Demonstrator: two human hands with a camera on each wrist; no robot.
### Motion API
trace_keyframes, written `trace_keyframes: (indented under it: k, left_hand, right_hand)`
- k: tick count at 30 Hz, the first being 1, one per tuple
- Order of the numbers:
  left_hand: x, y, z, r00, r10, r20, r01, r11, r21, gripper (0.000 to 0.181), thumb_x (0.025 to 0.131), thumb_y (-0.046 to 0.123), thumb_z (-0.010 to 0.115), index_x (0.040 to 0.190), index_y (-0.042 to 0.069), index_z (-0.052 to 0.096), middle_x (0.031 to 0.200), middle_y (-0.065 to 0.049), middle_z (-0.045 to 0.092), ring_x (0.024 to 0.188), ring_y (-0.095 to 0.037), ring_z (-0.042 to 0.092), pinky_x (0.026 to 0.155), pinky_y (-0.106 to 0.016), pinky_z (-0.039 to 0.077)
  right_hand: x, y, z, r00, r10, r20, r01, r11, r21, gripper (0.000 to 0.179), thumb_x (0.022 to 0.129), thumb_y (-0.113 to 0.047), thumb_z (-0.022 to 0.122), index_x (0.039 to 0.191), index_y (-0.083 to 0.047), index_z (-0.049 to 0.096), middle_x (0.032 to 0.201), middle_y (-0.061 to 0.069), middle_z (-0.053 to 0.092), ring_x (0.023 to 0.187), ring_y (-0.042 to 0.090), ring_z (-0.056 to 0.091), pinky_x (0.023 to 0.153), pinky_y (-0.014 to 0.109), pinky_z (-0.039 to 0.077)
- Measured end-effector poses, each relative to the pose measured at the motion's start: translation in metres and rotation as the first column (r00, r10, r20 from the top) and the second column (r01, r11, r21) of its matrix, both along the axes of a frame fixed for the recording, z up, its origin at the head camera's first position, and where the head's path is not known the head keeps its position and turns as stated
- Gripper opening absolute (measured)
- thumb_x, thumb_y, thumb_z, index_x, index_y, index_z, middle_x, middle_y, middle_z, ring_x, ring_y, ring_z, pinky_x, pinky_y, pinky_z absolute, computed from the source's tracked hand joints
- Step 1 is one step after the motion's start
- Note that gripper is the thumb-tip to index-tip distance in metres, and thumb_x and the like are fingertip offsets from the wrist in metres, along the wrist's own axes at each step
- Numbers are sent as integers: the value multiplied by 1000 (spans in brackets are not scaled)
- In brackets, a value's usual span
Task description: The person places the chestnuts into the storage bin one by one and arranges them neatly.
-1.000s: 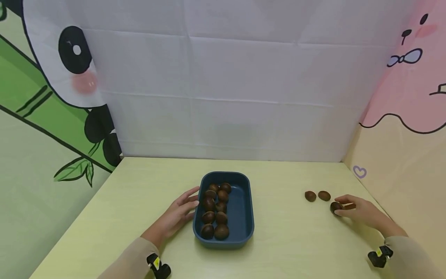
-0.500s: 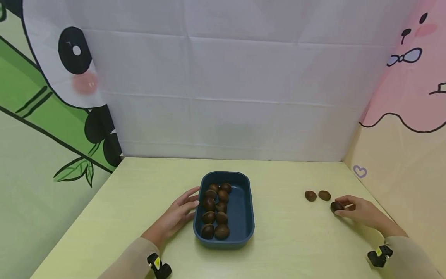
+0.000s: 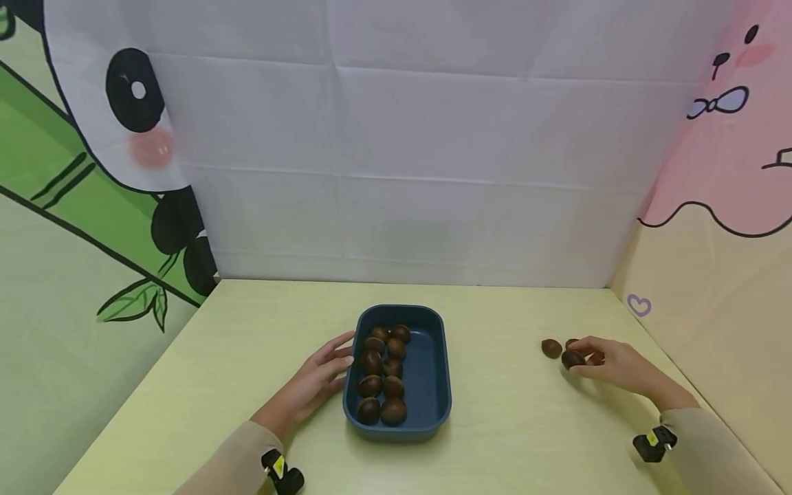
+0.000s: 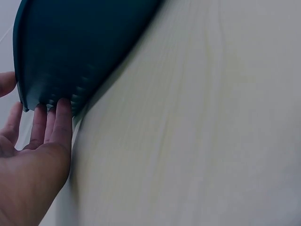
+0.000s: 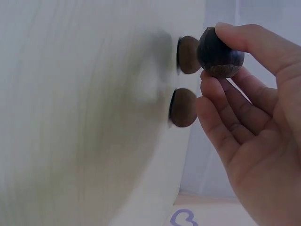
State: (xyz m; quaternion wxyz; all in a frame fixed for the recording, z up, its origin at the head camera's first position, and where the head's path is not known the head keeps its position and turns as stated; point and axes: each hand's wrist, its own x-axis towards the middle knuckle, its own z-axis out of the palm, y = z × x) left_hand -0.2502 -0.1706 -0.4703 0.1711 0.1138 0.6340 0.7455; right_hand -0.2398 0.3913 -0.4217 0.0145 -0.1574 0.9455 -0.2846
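Observation:
A dark blue tray (image 3: 433,371) stands mid-table with several brown chestnuts (image 3: 393,411) along its left half. Against the tray's left wall lies my left hand (image 3: 312,381), fingers stretched out; in the left wrist view its fingertips (image 4: 62,110) touch the outer side of the tray (image 4: 70,52). Over at the right of the table, my right hand (image 3: 619,364) pinches a dark chestnut (image 5: 218,54) between thumb and fingers, lifted slightly off the table. Just beyond it lie two loose chestnuts, one at the left (image 3: 551,348) and one partly hidden by the fingers (image 3: 570,342).
The pale yellow table (image 3: 495,440) ends at a white cloth backdrop (image 3: 421,172). Printed side panels rise at the left (image 3: 56,330) and at the right (image 3: 730,309), close to the right forearm. Each wrist wears a small black camera (image 3: 654,443).
My right hand has moved left with the chestnut in its fingers, up to the two loose chestnuts. The left hand and the tray have stayed in place.

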Motion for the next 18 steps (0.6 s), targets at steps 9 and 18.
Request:
trace_keyframes:
  k: [9, 18]
  left_hand:
    - [0, 0, 1, 1000, 2, 6, -2, 1000, 12, 63, 104, 17, 56, 159, 13, 27, 154, -23, 30, 129, -25, 49, 103, -38, 45]
    - [-2, 1, 0, 1000, 0, 8, 0, 1000, 6, 62, 104, 17, 56, 159, 14, 28, 155, -23, 29, 131, -27, 47, 105, -40, 44]
  right_hand:
    - [-20, -49, 18, 991, 130, -4, -130, 989, -67, 41, 88, -29, 79, 122, -10, 66, 93, 0, 64, 82, 14, 59, 68, 27, 49]
    - [-38, -110, 32, 960, 276, -39, -278, 957, -80, 38, 89, -28, 78, 122, -13, 65, 101, -4, 68, 87, 12, 64, 79, 32, 53]
